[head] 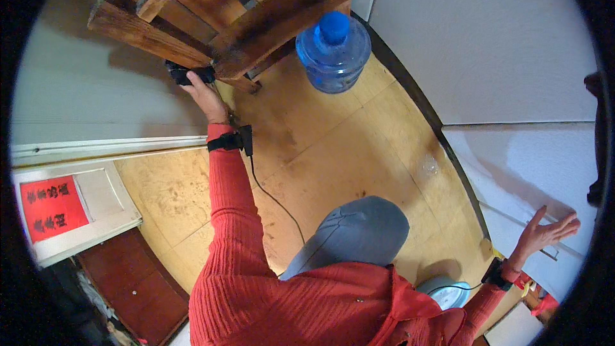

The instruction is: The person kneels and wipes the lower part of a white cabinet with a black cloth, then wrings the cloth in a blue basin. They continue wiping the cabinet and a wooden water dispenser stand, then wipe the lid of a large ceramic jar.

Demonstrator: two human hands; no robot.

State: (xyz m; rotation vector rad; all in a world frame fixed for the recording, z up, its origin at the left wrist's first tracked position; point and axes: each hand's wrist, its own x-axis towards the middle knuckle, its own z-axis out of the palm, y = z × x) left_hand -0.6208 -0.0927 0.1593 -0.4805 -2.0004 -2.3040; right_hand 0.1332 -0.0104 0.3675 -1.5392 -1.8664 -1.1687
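Observation:
My left hand (pixel 204 98) reaches forward and grips a black object (pixel 190 73) beside the lower end of a wooden frame (pixel 153 38), perhaps a rack or chair; what the object is, I cannot tell. My right hand (pixel 547 233) is held out at the right with its fingers apart, holding nothing, near a white cabinet front (pixel 519 173). A large clear blue water bottle (pixel 334 57) with a blue cap stands upright on the floor, close to the wooden frame. Black straps with cables sit on both wrists.
Yellowish tiles (pixel 331 139) cover the floor. A light blue basin (pixel 444 293) stands low at the right. At the left are a white door panel (pixel 103 192) with red paper bearing writing and a dark red board (pixel 137 283). A crumpled clear piece (pixel 429 166) lies near the dark skirting.

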